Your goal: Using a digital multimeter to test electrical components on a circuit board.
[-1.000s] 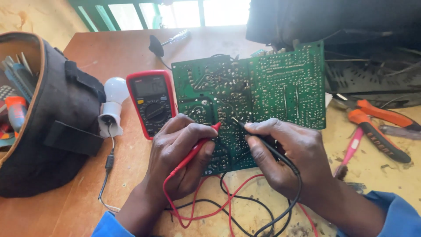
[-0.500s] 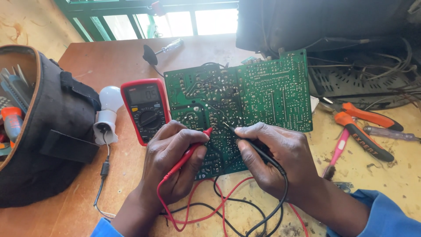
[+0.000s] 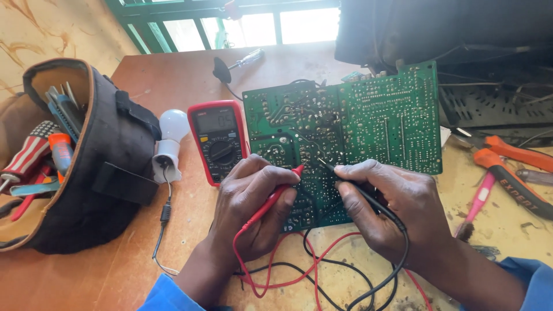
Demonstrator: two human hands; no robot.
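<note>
Red probe [image 3: 275, 196] and black probe [image 3: 368, 198], tips down on flat green circuit board [image 3: 368, 124].

Green circuit board [image 3: 351, 132]; red multimeter [image 3: 219, 141]; black tool bag [image 3: 109, 173].

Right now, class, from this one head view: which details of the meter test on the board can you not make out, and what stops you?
- Where the red probe and black probe tips land on the circuit board: solder points too small.
- Board's near edge: hidden under the left hand and right hand.
- Multimeter display: too small and dim.
- Tool bag: cut off by the left edge.
</note>
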